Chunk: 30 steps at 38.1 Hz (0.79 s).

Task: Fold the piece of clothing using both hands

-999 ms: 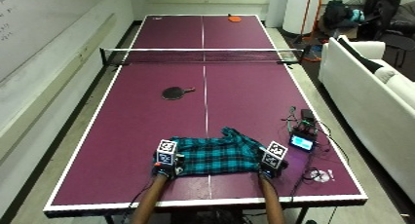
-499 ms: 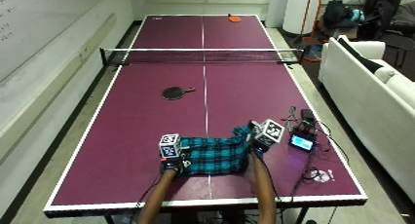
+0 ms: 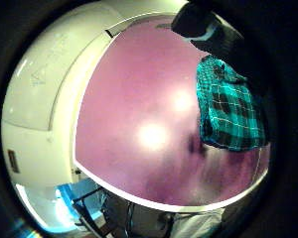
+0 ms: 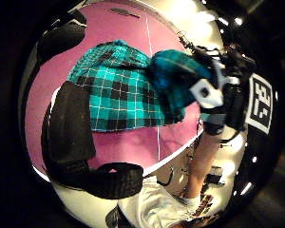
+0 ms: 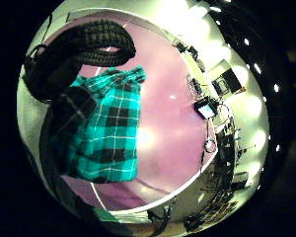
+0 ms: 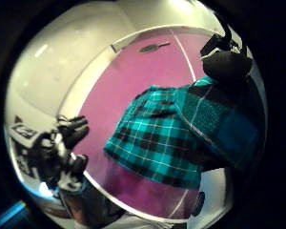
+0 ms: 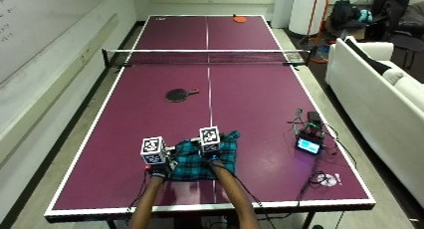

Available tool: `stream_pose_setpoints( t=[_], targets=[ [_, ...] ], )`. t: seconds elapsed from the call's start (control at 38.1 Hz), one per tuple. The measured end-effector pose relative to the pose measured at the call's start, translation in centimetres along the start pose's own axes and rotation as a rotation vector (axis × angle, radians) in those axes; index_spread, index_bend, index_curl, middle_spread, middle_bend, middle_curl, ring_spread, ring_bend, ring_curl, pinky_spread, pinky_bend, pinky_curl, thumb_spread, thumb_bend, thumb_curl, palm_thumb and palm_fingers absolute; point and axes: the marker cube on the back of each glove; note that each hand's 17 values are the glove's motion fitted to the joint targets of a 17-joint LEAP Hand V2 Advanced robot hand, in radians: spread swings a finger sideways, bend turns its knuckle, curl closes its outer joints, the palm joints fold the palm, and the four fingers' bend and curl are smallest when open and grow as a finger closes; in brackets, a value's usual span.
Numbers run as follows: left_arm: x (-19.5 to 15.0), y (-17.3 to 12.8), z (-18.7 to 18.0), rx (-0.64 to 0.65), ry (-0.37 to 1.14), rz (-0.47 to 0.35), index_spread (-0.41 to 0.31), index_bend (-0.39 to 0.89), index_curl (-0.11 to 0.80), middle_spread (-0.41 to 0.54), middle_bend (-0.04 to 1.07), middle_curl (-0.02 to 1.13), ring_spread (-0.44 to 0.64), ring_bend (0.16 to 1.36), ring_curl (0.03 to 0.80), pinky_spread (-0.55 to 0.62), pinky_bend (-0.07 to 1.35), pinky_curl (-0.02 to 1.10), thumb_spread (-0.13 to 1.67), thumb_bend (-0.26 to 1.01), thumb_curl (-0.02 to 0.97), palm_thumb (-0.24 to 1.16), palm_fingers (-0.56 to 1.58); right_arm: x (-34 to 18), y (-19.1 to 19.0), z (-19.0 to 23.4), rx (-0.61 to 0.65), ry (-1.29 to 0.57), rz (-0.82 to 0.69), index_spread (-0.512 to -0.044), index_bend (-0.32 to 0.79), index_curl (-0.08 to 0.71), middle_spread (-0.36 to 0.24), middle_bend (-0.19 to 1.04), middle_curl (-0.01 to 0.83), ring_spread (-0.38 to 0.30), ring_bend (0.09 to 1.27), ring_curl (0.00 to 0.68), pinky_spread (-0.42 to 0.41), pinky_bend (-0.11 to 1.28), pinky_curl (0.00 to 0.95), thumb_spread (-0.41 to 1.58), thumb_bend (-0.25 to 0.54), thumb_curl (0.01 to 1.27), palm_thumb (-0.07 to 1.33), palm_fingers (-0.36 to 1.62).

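Note:
A teal plaid garment (image 7: 197,165) lies bunched near the front edge of the purple table (image 7: 265,114), folded over on itself. My left hand (image 7: 158,169) sits at its left edge, fingers curled on the cloth (image 4: 118,99). My right hand (image 7: 213,157) is over the garment's middle and pinches a lifted fold of the fabric (image 6: 214,119). The left thumb side palm view shows that right hand (image 4: 213,95) holding the raised teal fold above the flat layer. The two hands are close together.
A black paddle (image 7: 177,94) lies mid-table and the net (image 7: 207,57) spans it farther back. An orange paddle (image 7: 239,19) sits at the far end. A small screen device (image 7: 309,145) with cables lies right of the garment. A white sofa (image 7: 377,84) stands to the right.
My right hand has carried the garment's right side up and leftward over the rest, so the cloth now looks narrower. The left hand has stayed at the left edge.

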Motion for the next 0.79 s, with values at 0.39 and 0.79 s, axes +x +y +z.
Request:
stream_pose_setpoints(
  t=[0.39, 0.79],
  targets=[
    [3.4, 1.4, -1.4, -0.010, 0.047, 0.064, -0.171, 0.19, 0.418, -0.038, 0.18, 0.36, 0.16, 0.49, 0.303, 0.43, 0.16, 0.28, 1.44, 0.09, 0.217, 0.27, 0.55, 5.8, 7.4, -3.6, -0.479, -0.219, -0.024, -0.351, 0.16, 0.308, -0.181, 0.16, 0.379, -0.173, 0.36, 0.345, 0.192, 0.29, 0.343, 0.95, -0.025, 0.49, 0.91, 0.52],
    [7.1, 1.0, -0.7, -0.059, 0.058, 0.161, -0.169, 0.18, 0.428, -0.042, 0.17, 0.35, 0.14, 0.48, 0.308, 0.42, 0.17, 0.27, 1.45, 0.07, 0.232, 0.27, 0.56, 15.0, 12.1, -6.3, -0.610, -0.110, 0.124, -0.351, 0.19, 0.329, -0.121, 0.19, 0.376, -0.044, 0.26, 0.312, 0.215, 0.27, 0.345, 1.36, -0.029, 0.38, 0.69, 0.50]
  ],
)
